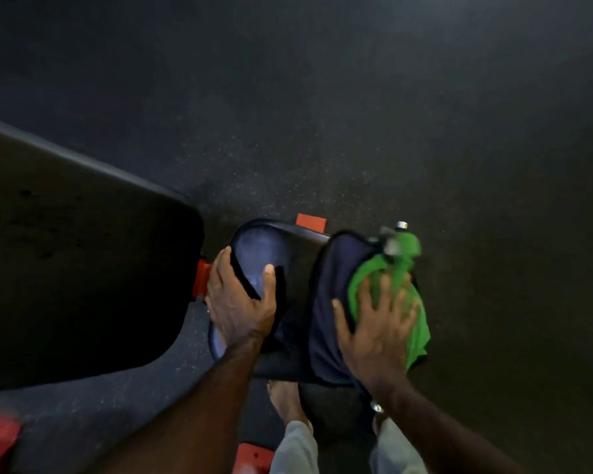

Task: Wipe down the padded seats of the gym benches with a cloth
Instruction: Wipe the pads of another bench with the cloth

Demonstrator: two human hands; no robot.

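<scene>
From the head camera I look straight down on two small dark blue pads on a black bench frame with red brackets (pixel 310 222). My left hand (pixel 238 302) grips the left pad (pixel 261 249): fingers wrapped over its outer edge, thumb lying on top. My right hand (pixel 379 331) lies flat with fingers spread, pressing the green cloth (pixel 408 323) onto the outer side of the right pad (pixel 332 302). The cloth is bunched and blurred at its far end, near a shiny metal knob (pixel 402 225). A larger black bench pad (pixel 83 268) sits off to the left, above the speckled rubber floor (pixel 356 114).

I judge the cloth light, limp and prone to bunching, so a wide flat palm suits it better than a pinch. The padding looks smooth, vinyl-like and likely a bit slick; it should give slightly under pressure. Bracing the neighbouring pad by its rim seems the sensible hold while I wipe.
</scene>
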